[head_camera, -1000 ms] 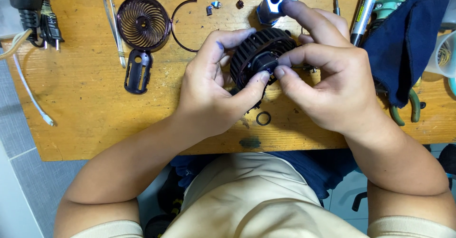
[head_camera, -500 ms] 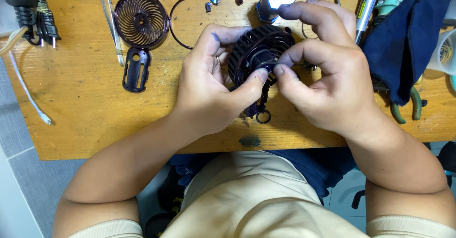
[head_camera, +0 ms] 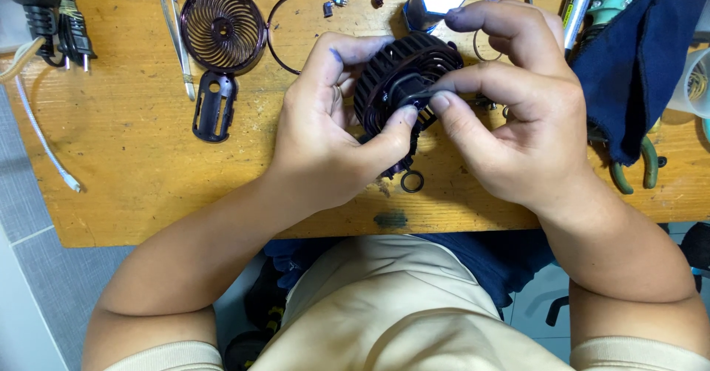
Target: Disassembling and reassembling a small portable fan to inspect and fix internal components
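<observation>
Clearly, these lines run from the biggest thing down.
tabletop point(head_camera: 133, 164): worn wood that carries loose parts, so the work is best kept low over it, where a dropped piece cannot roll far.
hands: left hand point(head_camera: 325, 138) curled round the housing's near side, thumb pressed to its hub; right hand point(head_camera: 518, 119) pinching a small dark piece at that hub.
ribbed fan housing point(head_camera: 403, 75): black, round, held between both hands above the tabletop's middle; a steady grip seems wise.
spiral grille point(head_camera: 222, 27): lies apart, upper left.
small ring point(head_camera: 412, 181): just below the hands.
</observation>
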